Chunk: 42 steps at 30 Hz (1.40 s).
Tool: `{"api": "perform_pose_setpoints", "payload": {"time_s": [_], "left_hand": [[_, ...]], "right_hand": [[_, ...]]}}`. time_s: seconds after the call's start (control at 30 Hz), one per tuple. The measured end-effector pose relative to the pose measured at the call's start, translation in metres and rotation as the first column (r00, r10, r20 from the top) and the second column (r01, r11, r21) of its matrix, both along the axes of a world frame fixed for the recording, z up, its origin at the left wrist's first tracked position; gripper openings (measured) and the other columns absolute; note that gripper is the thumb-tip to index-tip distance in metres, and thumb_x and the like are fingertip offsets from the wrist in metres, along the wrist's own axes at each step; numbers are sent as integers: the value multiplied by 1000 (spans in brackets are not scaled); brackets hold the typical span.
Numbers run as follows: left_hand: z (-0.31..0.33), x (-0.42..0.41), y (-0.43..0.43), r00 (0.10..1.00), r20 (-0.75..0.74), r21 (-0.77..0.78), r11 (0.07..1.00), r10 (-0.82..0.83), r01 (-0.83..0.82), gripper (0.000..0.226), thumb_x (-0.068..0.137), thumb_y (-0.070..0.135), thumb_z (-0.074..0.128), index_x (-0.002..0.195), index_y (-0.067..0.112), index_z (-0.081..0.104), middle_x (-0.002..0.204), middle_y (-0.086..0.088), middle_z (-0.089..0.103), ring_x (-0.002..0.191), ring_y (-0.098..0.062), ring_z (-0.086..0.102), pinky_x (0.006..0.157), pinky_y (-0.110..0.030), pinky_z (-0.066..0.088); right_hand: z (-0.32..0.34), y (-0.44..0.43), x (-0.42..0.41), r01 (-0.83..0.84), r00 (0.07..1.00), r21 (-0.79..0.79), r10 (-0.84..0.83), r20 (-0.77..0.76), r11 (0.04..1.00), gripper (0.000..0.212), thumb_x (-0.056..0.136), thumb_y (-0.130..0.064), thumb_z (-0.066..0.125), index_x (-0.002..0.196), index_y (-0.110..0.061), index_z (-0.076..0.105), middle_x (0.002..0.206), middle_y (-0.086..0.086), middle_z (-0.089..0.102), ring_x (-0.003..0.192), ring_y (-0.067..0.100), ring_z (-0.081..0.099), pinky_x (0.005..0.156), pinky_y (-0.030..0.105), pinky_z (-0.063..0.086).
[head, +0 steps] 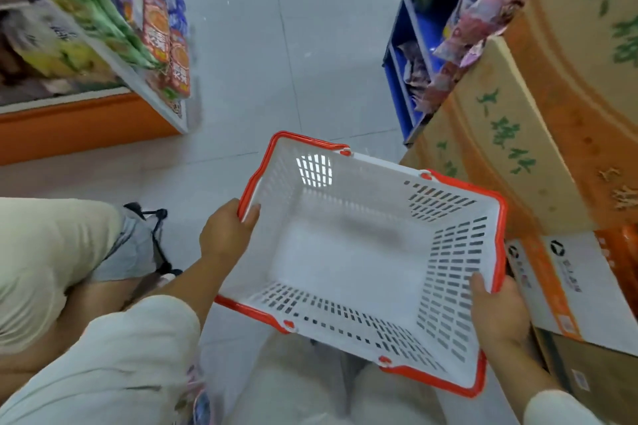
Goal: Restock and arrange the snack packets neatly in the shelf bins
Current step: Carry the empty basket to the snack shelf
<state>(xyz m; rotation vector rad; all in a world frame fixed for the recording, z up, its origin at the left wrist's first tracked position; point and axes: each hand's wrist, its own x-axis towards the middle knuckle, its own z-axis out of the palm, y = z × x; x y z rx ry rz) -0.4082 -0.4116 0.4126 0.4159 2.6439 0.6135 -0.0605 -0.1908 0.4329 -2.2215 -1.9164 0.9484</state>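
An empty white plastic shopping basket [348,262] with red handles hangs over my lap in the lower middle of the view. My left hand [226,235] grips its left rim, thumb curled over the edge. My right hand [495,310] grips the right rim near the front corner. Snack packets [162,31] in orange, green and blue hang on the shelf at the upper left. More packets, pink and red [483,14], spill over cartons at the upper right, next to a blue shelf unit [402,55] with bins holding a few packets.
Stacked brown cartons with green print [511,128] and a white-and-orange box [569,283] crowd the right side. An orange shelf base [79,124] runs along the left. Another person crouches at the left [51,252]. Grey tiled floor [276,45] stretches ahead between the shelves.
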Motion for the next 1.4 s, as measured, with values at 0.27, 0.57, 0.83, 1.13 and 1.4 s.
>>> {"api": "perform_pose_setpoints", "payload": {"time_s": [0.27, 0.57, 0.83, 1.13, 1.4], "left_hand": [[39, -163, -43, 985, -38, 59, 984, 171, -169, 36, 96, 46, 54, 89, 12, 62, 70, 0, 55, 70, -26, 54, 59, -31, 32], [58, -309, -103, 908, -86, 28, 912, 411, -410, 40, 98, 49, 52, 109, 12, 64, 86, -6, 62, 80, -31, 58, 66, -34, 41], [75, -407, -173, 793, -109, 28, 800, 599, -600, 41, 97, 51, 51, 102, 12, 64, 86, -11, 64, 77, -31, 56, 65, -34, 42], [74, -516, -287, 704, -58, 48, 706, 708, -706, 40, 95, 57, 49, 103, 21, 63, 86, -4, 69, 73, -25, 65, 67, -33, 52], [93, -585, -396, 606, -102, 38, 611, 789, -790, 34, 95, 53, 53, 98, 20, 63, 87, -2, 64, 77, -27, 60, 67, -31, 43]], "right_hand": [[36, 9, -203, -148, 985, 56, 152, -84, 987, 33, 96, -33, 54, 112, -5, 59, 108, 20, 67, 97, 41, 63, 79, 43, 49], [60, 26, -436, -406, 900, 42, 407, -154, 913, 25, 97, -37, 53, 99, -12, 55, 85, 2, 60, 78, 26, 60, 76, 35, 49], [75, -7, -604, -565, 803, 76, 569, -177, 822, 26, 94, -39, 53, 91, -14, 57, 79, 4, 61, 68, 19, 58, 69, 37, 51], [74, -109, -756, -629, 755, 56, 626, -197, 776, 26, 96, -36, 51, 90, -11, 55, 77, 6, 59, 65, 18, 54, 65, 30, 39], [71, -213, -863, -706, 685, 44, 698, -210, 706, 25, 94, -35, 49, 88, -11, 55, 74, 9, 59, 63, 21, 55, 65, 33, 44]]}}
